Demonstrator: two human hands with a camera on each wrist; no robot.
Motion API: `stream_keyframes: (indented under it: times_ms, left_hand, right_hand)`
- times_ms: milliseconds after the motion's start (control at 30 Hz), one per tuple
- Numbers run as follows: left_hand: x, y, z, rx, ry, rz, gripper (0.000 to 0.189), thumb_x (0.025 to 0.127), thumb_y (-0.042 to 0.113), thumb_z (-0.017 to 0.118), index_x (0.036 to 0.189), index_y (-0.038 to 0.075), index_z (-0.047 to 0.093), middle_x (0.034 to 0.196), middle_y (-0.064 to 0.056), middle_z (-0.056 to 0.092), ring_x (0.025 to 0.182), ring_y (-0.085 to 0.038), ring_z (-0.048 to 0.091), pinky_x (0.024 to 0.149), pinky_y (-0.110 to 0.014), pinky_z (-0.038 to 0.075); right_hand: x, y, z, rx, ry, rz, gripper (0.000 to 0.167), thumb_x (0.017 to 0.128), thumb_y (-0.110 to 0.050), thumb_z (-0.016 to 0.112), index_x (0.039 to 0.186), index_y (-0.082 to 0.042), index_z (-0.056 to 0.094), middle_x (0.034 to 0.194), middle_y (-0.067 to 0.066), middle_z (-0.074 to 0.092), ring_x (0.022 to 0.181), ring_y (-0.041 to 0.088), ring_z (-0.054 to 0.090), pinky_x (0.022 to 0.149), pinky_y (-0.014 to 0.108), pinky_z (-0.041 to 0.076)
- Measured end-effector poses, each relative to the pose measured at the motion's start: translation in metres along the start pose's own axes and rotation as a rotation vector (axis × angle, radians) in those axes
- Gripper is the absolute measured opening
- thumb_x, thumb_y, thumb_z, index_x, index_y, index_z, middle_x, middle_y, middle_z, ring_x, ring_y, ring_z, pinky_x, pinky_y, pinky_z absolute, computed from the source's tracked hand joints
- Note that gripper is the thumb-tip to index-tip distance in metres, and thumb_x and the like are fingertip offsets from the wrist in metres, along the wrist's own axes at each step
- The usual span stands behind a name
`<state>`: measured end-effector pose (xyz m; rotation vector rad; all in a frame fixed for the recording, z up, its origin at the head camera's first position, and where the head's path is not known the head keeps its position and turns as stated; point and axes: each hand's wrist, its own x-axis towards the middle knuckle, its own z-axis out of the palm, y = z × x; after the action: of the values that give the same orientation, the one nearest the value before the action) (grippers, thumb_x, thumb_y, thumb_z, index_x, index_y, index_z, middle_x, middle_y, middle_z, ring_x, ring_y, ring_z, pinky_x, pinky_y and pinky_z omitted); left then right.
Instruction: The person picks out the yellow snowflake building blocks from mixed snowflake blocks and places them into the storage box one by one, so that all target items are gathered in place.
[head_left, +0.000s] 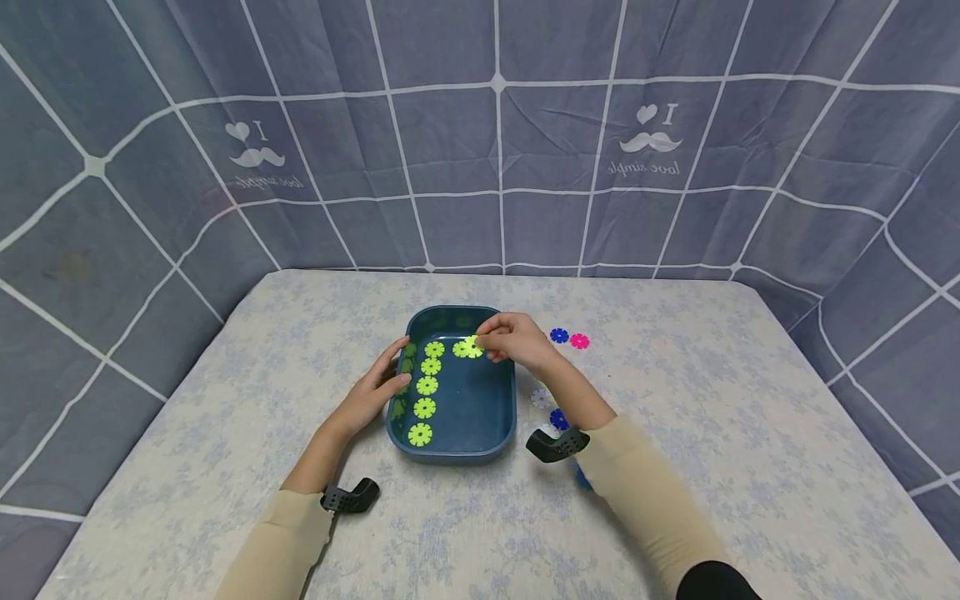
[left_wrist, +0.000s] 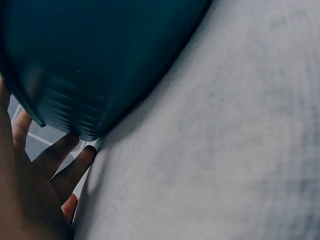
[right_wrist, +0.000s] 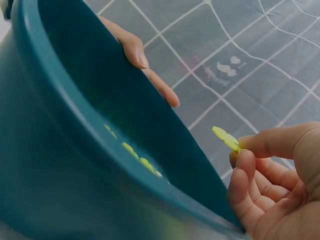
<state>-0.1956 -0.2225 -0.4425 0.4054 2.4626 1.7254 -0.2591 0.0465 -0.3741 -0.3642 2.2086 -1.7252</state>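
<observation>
A dark teal plastic basin (head_left: 472,425) stands on the table. Inside, several yellow-green snowflake discs (head_left: 427,385), flat toothed plastic pieces, form a column along its left side. My right hand (head_left: 516,342) is over the basin's far right part, pinching a yellow-green snowflake disc (right_wrist: 225,137) between thumb and fingers. From above, this disc overlaps another disc (head_left: 460,349) near the far side. My left hand (head_left: 369,396) holds the basin's left rim, thumb and index finger over the edge; in the left wrist view its other fingers (left_wrist: 72,172) spread outside against the wall.
Right of the basin lie a blue disc (head_left: 558,335) and a pink disc (head_left: 580,341). Nearer, a white disc (head_left: 540,398) and another blue disc (head_left: 559,419) are partly hidden under the right forearm. A grey checked curtain (head_left: 450,167) hangs behind the table (head_left: 420,533).
</observation>
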Motion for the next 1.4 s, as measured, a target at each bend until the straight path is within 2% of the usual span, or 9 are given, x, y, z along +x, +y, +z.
stream_keyframes:
  times_ms: [67, 300, 367, 433, 667, 900, 967, 1133, 1400]
  left_hand:
    - [0.000, 0.000, 0.000, -0.003, -0.002, 0.001, 0.062, 0.103, 0.020, 0.048, 0.157, 0.024, 0.019, 0.155, -0.026, 0.025, 0.140, -0.043, 0.028, 0.107, -0.064, 0.027]
    - [-0.001, 0.001, 0.000, -0.002, -0.004, 0.001, 0.062, 0.103, 0.015, 0.047, 0.158, 0.019, 0.018, 0.154, -0.029, 0.024, 0.139, -0.046, 0.028, 0.106, -0.064, 0.027]
    - [-0.001, 0.001, 0.000, -0.007, -0.004, 0.003, 0.063, 0.103, 0.016, 0.048, 0.158, 0.019, 0.018, 0.154, -0.029, 0.024, 0.139, -0.046, 0.028, 0.106, -0.064, 0.027]
    - [-0.001, 0.000, 0.000, -0.012, -0.002, 0.009, 0.063, 0.103, 0.019, 0.049, 0.158, 0.023, 0.019, 0.154, -0.027, 0.025, 0.140, -0.044, 0.028, 0.107, -0.064, 0.027]
    - [-0.002, 0.001, 0.000, 0.007, 0.003, -0.009, 0.061, 0.103, 0.021, 0.049, 0.157, 0.026, 0.020, 0.154, -0.026, 0.026, 0.140, -0.043, 0.029, 0.107, -0.064, 0.026]
    - [-0.004, 0.010, 0.000, 0.004, 0.007, -0.024, 0.062, 0.103, 0.015, 0.048, 0.157, 0.015, 0.019, 0.153, -0.031, 0.024, 0.139, -0.048, 0.026, 0.107, -0.066, 0.024]
    - [-0.004, 0.009, -0.001, 0.006, 0.009, -0.027, 0.062, 0.103, 0.016, 0.048, 0.157, 0.015, 0.019, 0.153, -0.031, 0.024, 0.139, -0.048, 0.026, 0.107, -0.066, 0.024]
    - [-0.003, 0.003, -0.002, 0.020, 0.015, -0.027, 0.061, 0.103, 0.020, 0.048, 0.157, 0.023, 0.020, 0.155, -0.026, 0.025, 0.140, -0.043, 0.027, 0.108, -0.064, 0.024]
    - [0.000, -0.001, -0.001, 0.011, 0.009, -0.006, 0.061, 0.103, 0.020, 0.048, 0.157, 0.024, 0.020, 0.155, -0.024, 0.026, 0.141, -0.043, 0.027, 0.108, -0.063, 0.024]
  right_hand:
    - [0.000, -0.001, 0.004, 0.005, -0.010, 0.005, 0.017, 0.091, -0.008, 0.067, 0.102, 0.004, 0.065, 0.079, 0.009, 0.065, 0.069, 0.024, 0.061, 0.077, 0.041, 0.056]
    - [0.003, 0.000, 0.017, -0.014, -0.032, -0.005, 0.016, 0.090, -0.008, 0.068, 0.102, 0.003, 0.065, 0.082, 0.008, 0.067, 0.078, 0.035, 0.062, 0.076, 0.040, 0.056]
    - [0.005, 0.002, 0.021, -0.038, -0.033, -0.017, 0.015, 0.090, -0.007, 0.068, 0.100, 0.003, 0.065, 0.082, 0.009, 0.067, 0.081, 0.039, 0.062, 0.077, 0.045, 0.055]
    - [0.007, 0.002, 0.025, -0.074, -0.029, -0.031, 0.013, 0.090, -0.006, 0.068, 0.099, 0.003, 0.065, 0.082, 0.009, 0.067, 0.078, 0.037, 0.063, 0.076, 0.044, 0.056]
    - [0.013, 0.006, 0.036, -0.227, -0.009, -0.082, 0.010, 0.091, -0.008, 0.067, 0.096, 0.001, 0.064, 0.081, 0.009, 0.066, 0.075, 0.031, 0.066, 0.070, 0.037, 0.056]
    - [0.015, 0.009, 0.041, -0.355, -0.002, -0.116, 0.007, 0.092, -0.007, 0.066, 0.094, 0.000, 0.063, 0.078, 0.007, 0.064, 0.073, 0.028, 0.066, 0.064, 0.030, 0.052]
    - [0.015, 0.010, 0.042, -0.397, 0.005, -0.116, 0.006, 0.092, -0.007, 0.065, 0.093, -0.001, 0.062, 0.077, 0.006, 0.062, 0.070, 0.024, 0.065, 0.063, 0.030, 0.052]
    - [0.016, 0.011, 0.046, -0.503, 0.017, -0.111, 0.002, 0.092, -0.002, 0.061, 0.093, -0.001, 0.062, 0.074, 0.005, 0.060, 0.063, 0.017, 0.059, 0.058, 0.027, 0.049]
    - [0.021, 0.014, 0.049, -0.605, 0.028, -0.044, 0.005, 0.091, 0.002, 0.058, 0.091, -0.003, 0.061, 0.072, 0.005, 0.058, 0.061, 0.017, 0.054, 0.056, 0.026, 0.045]
